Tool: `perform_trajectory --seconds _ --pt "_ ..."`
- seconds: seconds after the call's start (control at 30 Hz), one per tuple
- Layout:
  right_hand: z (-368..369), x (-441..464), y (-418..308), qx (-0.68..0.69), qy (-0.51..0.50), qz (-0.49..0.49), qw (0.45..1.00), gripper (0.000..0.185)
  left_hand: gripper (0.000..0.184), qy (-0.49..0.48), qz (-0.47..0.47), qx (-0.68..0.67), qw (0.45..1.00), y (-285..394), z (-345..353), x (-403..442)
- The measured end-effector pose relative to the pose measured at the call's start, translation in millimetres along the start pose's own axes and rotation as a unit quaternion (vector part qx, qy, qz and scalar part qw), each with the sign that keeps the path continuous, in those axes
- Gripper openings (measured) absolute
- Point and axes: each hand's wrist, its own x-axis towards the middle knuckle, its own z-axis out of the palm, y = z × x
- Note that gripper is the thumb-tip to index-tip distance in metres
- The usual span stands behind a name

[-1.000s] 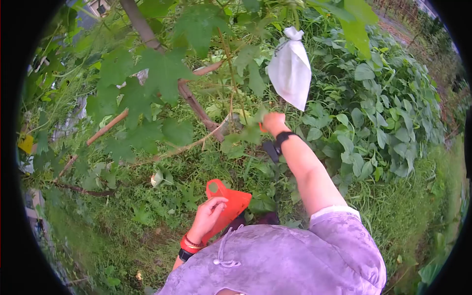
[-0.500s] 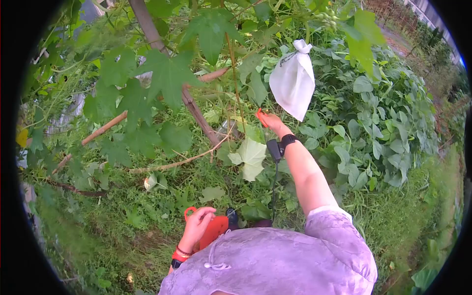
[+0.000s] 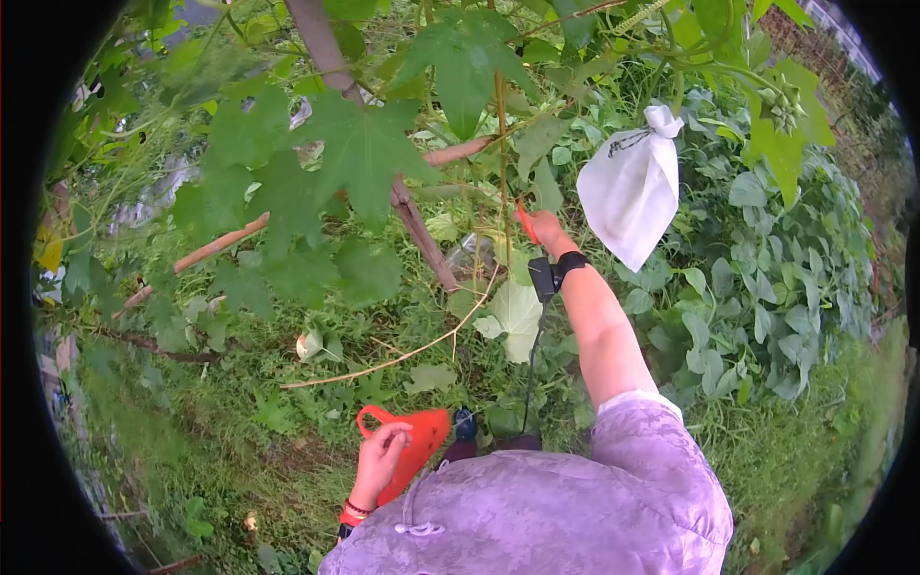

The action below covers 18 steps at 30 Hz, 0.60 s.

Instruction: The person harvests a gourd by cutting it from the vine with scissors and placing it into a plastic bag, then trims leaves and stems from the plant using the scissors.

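My right hand point(image 3: 548, 228) reaches forward, closed around an orange-handled tool point(image 3: 525, 222); its working end is lost among the leaves. Right of that hand hangs a white cloth bag point(image 3: 632, 187), gathered and tied at its top on a vine, with dark marks near the knot. A thin brown stem point(image 3: 503, 144) runs down just left of the tool. Near my body, my left hand point(image 3: 381, 452) is closed, fingers bent and pressed together in front of a red-orange bag or basket point(image 3: 422, 439) with a loop handle. Whether the fingers grip anything is hidden.
Broad lobed leaves point(image 3: 359, 153) hang close in front on the left. A wooden pole point(image 3: 417, 230) and crossing sticks point(image 3: 225, 240) stand behind them. A bent dry stem point(image 3: 412, 355) crosses the middle. Dense leafy plants point(image 3: 738, 268) fill the right, with grass underfoot.
The view has shifted, so the hanging bag and vines sit further right and lower. My right hand still holds the orange-handled tool. More of the red-orange bag or basket shows beside my left hand.
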Motion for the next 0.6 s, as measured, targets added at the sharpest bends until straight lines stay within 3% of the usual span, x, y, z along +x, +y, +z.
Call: perform_trajectory --seconds 0.03,0.07,0.13,0.2,0.23,0.3,0.4,0.47,0.57,0.6 --pt "3 -7 5 -0.017 0.055 -0.054 0.997 0.052 0.015 -0.002 0.010 -0.010 1.000 2 1 3" --pt "3 -23 6 0.030 0.073 -0.034 0.996 0.044 0.016 -0.005 0.021 -0.021 1.000 3 3 5" --pt "13 -44 36 0.224 0.096 -0.015 0.970 0.037 0.016 -0.015 0.030 -0.030 0.999 3 5 11" --pt "20 -76 84 0.196 0.090 -0.017 0.976 0.035 0.016 -0.020 0.043 -0.039 0.998 3 7 16" --pt "24 -80 125 0.104 0.071 0.007 0.992 0.050 0.016 -0.035 0.037 -0.036 0.998 3 9 18" --pt "13 -142 112 0.146 0.042 0.031 0.988 0.042 0.016 -0.049 0.049 -0.044 0.997 1 10 24" --pt "-24 -214 32 0.142 0.012 0.022 0.990 0.038 0.016 -0.062 0.068 -0.023 0.995 6 13 30" --pt "-48 -236 -16 0.141 -0.017 -0.107 0.984 0.035 0.017 -0.064 0.064 -0.013 0.996 16 18 32" --pt "-72 -254 -89 0.122 -0.033 -0.208 0.970 0.030 0.018 -0.115 0.105 -0.039 0.987 17 25 36" --pt "-75 -249 -103 0.004 0.019 -0.236 0.972 0.033 0.018 -0.109 0.111 -0.043 0.987 20 24 35"
